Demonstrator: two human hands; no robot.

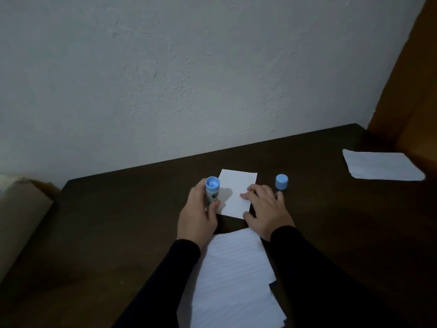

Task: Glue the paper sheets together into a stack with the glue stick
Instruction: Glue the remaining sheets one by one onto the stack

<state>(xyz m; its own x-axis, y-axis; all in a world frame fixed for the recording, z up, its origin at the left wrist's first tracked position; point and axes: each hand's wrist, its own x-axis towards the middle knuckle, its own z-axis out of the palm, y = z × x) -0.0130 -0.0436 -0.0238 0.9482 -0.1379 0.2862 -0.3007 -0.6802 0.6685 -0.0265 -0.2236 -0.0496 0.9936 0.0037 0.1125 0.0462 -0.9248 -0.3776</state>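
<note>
your left hand point(197, 213) grips the uncapped blue glue stick point(211, 190) upright; your right hand point(264, 210) presses flat, fingers straight, on the small white paper sheet point(236, 190).

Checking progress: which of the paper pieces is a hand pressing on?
The small white sheet between the hands; the right hand rests on it. The lined stack and far-right piece lie untouched.

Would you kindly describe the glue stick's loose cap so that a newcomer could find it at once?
Start from the dark table below the pale wall and find the small white sheet under the right hand. Just right of that sheet, beyond the hand's outer fingers, stands the cap. It is small, round and light blue, and it stands alone, whereas the blue glue stick is in the left hand.
</note>
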